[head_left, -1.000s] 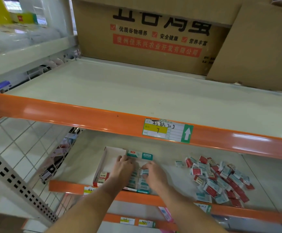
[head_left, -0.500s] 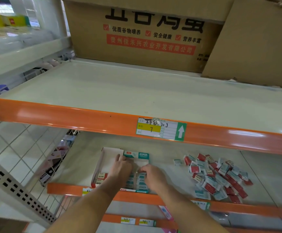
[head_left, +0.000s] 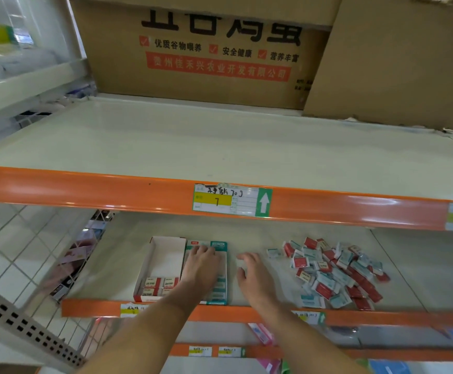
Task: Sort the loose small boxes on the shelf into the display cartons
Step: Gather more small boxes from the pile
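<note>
Head view, lower shelf (head_left: 422, 268). Left: red display carton (head_left: 166, 261), partly filled. My left hand (head_left: 201, 265) rests flat on the teal display carton (head_left: 218, 290). My right hand (head_left: 255, 276), fingers spread and holding nothing, hovers beside the loose small boxes (head_left: 333, 273) heaped rightward.

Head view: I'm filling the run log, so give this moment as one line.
left hand: flat on teal carton | right hand: open over shelf, holding nothing | red carton: part filled | loose pile: unsorted

Two bare forearms, no sleeves, left hand (head_left: 198, 268), right hand (head_left: 255, 276)
</note>
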The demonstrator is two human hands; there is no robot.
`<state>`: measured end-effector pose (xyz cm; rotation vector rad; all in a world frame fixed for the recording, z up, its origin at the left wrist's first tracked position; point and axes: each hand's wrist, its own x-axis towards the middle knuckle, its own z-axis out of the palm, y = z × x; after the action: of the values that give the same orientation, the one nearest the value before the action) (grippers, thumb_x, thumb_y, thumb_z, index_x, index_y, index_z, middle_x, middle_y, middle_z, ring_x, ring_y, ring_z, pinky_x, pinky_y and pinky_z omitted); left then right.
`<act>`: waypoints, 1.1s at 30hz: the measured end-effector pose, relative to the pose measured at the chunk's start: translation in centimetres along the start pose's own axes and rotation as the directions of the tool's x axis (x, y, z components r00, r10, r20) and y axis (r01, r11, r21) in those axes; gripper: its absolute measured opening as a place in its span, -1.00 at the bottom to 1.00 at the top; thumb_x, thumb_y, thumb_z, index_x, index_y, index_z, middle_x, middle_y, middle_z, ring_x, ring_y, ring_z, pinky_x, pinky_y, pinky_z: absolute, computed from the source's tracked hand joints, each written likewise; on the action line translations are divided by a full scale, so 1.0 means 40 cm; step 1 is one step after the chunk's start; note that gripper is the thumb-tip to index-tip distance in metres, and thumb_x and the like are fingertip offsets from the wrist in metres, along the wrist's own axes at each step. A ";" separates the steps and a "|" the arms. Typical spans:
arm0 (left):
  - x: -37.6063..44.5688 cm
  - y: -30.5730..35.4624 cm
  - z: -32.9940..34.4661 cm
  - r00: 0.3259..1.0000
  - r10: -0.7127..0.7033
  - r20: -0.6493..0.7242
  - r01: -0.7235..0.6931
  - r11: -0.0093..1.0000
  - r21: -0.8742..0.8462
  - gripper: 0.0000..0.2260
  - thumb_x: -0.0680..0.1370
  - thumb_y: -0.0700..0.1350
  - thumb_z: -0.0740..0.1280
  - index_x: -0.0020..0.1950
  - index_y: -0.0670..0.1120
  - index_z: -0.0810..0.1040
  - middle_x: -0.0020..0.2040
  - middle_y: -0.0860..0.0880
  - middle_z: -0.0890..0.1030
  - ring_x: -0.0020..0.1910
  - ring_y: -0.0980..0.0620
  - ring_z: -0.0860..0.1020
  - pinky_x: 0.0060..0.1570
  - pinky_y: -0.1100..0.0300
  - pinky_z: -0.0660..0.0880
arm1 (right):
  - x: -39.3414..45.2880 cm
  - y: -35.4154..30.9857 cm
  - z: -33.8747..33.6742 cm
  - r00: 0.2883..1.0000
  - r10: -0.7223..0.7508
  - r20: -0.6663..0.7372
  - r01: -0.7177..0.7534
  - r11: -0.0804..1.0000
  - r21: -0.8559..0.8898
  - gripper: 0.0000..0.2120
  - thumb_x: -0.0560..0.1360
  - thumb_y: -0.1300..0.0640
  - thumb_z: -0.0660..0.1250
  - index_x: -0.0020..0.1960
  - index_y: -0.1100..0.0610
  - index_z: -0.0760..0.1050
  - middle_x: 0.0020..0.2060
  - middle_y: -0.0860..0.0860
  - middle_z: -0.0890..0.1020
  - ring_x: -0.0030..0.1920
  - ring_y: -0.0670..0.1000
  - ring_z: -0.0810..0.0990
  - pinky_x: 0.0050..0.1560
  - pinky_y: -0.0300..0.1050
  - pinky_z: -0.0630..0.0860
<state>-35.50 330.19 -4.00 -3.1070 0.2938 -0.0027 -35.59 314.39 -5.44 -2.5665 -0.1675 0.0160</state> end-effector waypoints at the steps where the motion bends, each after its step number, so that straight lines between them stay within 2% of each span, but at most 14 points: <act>1: 0.002 0.015 -0.004 1.000 0.015 -0.027 -0.015 1.000 0.007 -0.69 0.58 -0.16 0.24 0.33 -0.07 0.48 0.30 -0.07 0.49 0.32 -0.10 0.39 0.41 0.01 0.24 | -0.004 0.011 -0.002 1.000 0.012 0.006 -0.012 1.000 -0.009 -0.66 0.59 0.17 0.26 0.35 0.00 0.45 0.30 -0.12 0.46 0.20 -0.10 0.52 0.16 -0.24 0.45; 5: 0.016 0.079 -0.018 0.994 0.082 -0.065 -0.081 0.997 0.014 -0.71 0.58 -0.18 0.20 0.28 -0.11 0.51 0.26 -0.09 0.50 0.29 -0.11 0.40 0.37 0.05 0.23 | -0.023 0.051 -0.016 0.997 0.068 0.027 -0.067 0.998 -0.020 -0.63 0.58 0.20 0.25 0.36 0.00 0.44 0.32 -0.09 0.46 0.24 -0.06 0.51 0.21 -0.18 0.44; 10: 0.036 0.148 -0.007 0.989 0.147 -0.011 -0.147 0.989 0.006 -0.70 0.57 -0.11 0.16 0.25 -0.09 0.53 0.24 -0.09 0.50 0.26 -0.12 0.40 0.33 0.05 0.24 | -0.045 0.098 -0.057 0.989 0.145 0.012 -0.145 0.988 -0.052 -0.61 0.58 0.16 0.25 0.39 -0.04 0.40 0.34 -0.10 0.43 0.27 -0.04 0.48 0.15 -0.16 0.41; 13: 0.041 0.192 0.001 0.985 0.172 0.033 -0.171 0.985 -0.025 -0.70 0.55 -0.14 0.15 0.22 -0.10 0.54 0.24 -0.11 0.48 0.26 -0.15 0.40 0.26 0.03 0.29 | -0.065 0.133 -0.080 0.986 0.159 -0.040 -0.162 0.982 -0.098 -0.59 0.57 0.15 0.28 0.40 -0.01 0.39 0.37 -0.07 0.39 0.31 -0.03 0.44 0.20 -0.17 0.39; 15: 0.044 0.221 0.008 0.979 0.194 0.058 -0.190 0.980 -0.061 -0.71 0.56 -0.13 0.15 0.23 -0.10 0.52 0.26 -0.12 0.46 0.27 -0.15 0.39 0.24 0.03 0.31 | -0.082 0.156 -0.087 0.986 0.159 -0.051 -0.164 0.981 -0.105 -0.55 0.55 0.20 0.30 0.42 0.03 0.37 0.43 -0.02 0.32 0.31 0.01 0.44 0.21 -0.17 0.42; 18: 0.047 0.262 0.012 0.970 0.219 0.110 -0.205 0.971 -0.125 -0.66 0.59 -0.08 0.17 0.36 -0.08 0.43 0.36 -0.10 0.37 0.32 -0.12 0.35 0.29 0.03 0.32 | -0.105 0.187 -0.083 0.987 0.158 -0.035 -0.161 0.981 -0.111 -0.48 0.54 0.22 0.32 0.46 0.04 0.30 0.54 0.02 0.12 0.40 0.05 0.38 0.27 -0.12 0.44; 22: 0.051 0.320 0.012 0.968 0.229 0.108 -0.201 0.955 -0.219 -0.53 0.54 0.02 0.31 0.41 -0.09 0.37 0.41 -0.08 0.32 0.32 -0.09 0.37 0.32 0.05 0.34 | -0.118 0.209 -0.083 0.984 0.171 -0.060 -0.173 0.984 -0.032 -0.50 0.60 0.13 0.29 0.49 0.03 0.23 0.59 0.03 -0.06 0.56 0.13 0.13 0.45 -0.01 0.28; 25: 0.058 0.353 0.024 0.977 0.193 0.096 -0.160 0.948 -0.276 -0.41 0.50 -0.02 0.42 0.46 -0.08 0.28 0.45 -0.06 0.28 0.29 -0.06 0.40 0.34 0.04 0.37 | -0.118 0.215 -0.074 0.974 0.213 -0.081 -0.205 0.974 0.093 -0.47 0.58 0.04 0.34 0.47 -0.03 0.20 0.58 -0.02 -0.22 0.58 0.19 0.02 0.45 0.04 0.34; 27: 0.069 0.367 0.030 0.982 0.163 0.095 -0.127 0.945 -0.303 -0.37 0.50 -0.07 0.44 0.48 -0.04 0.21 0.47 -0.05 0.25 0.30 -0.06 0.40 0.35 0.05 0.37 | -0.116 0.221 -0.068 0.965 0.238 -0.108 -0.224 0.966 0.132 -0.47 0.54 -0.01 0.39 0.43 -0.04 0.24 0.56 -0.04 -0.21 0.57 0.22 0.06 0.43 0.08 0.37; 29: 0.082 0.371 0.032 0.982 0.151 0.114 -0.111 0.949 -0.296 -0.30 0.48 -0.08 0.44 0.52 -0.03 0.14 0.52 -0.07 0.15 0.39 -0.09 0.32 0.41 0.04 0.30 | -0.118 0.220 -0.069 0.961 0.262 -0.086 -0.249 0.959 0.132 -0.47 0.54 -0.02 0.40 0.43 -0.03 0.26 0.58 0.04 -0.13 0.58 0.20 0.01 0.51 0.06 0.24; 31: 0.101 0.373 0.032 0.983 0.141 0.117 -0.105 0.957 -0.269 -0.25 0.47 -0.05 0.43 0.55 -0.02 0.08 0.56 -0.08 0.03 0.49 -0.11 0.17 0.47 0.02 0.20 | -0.120 0.222 -0.071 0.959 0.265 -0.103 -0.249 0.957 0.147 -0.51 0.56 -0.02 0.37 0.43 -0.07 0.28 0.60 0.05 -0.09 0.58 0.09 -0.09 0.50 -0.05 0.13; 33: 0.119 0.376 0.038 0.984 0.140 0.107 -0.112 0.965 -0.237 -0.26 0.47 -0.04 0.41 0.55 0.00 0.10 0.57 -0.10 -0.01 0.53 -0.13 0.06 0.47 -0.02 0.17 | -0.120 0.227 -0.063 0.968 0.212 -0.131 -0.195 0.971 0.137 -0.60 0.60 -0.03 0.29 0.41 -0.14 0.29 0.60 0.03 0.00 0.54 -0.04 -0.15 0.51 -0.07 0.11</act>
<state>-33.62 314.57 -5.82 -3.2902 0.5238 0.2415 -39.17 304.89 -8.33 -2.4397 0.1490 -0.0803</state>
